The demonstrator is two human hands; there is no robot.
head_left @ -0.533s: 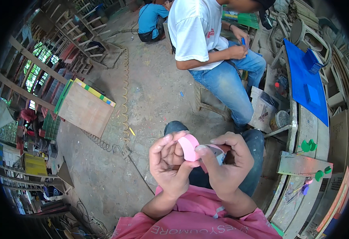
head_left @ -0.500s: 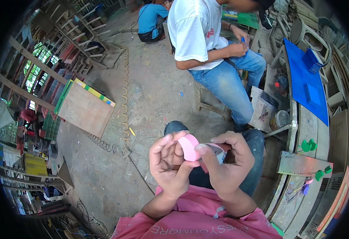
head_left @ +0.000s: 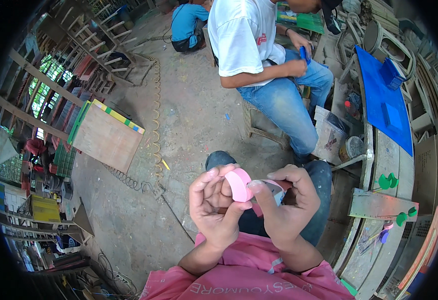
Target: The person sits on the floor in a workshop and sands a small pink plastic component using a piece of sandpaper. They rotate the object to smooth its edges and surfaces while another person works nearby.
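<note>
Above my lap, my left hand pinches a small pink curved piece between thumb and fingertips, its rounded edge turned up. Close on the right, my right hand is closed around a folded grey sheet with a pale, partly printed back; it looks like sandpaper. The right thumb tip meets the right edge of the pink piece. More pink shows below the right thumb, but I cannot tell whether it belongs to the same piece. The right fingers partly cover the sheet.
A seated co-worker in a white shirt handles a blue piece ahead. Along the right runs a wooden bench with a blue board and green round pieces on sticks. Left, a plywood panel stands near a coiled hose.
My hands and the pink piece have shifted very slightly right; the grip looks the same. The co-worker's hands have moved over the blue piece, which now shows more.
</note>
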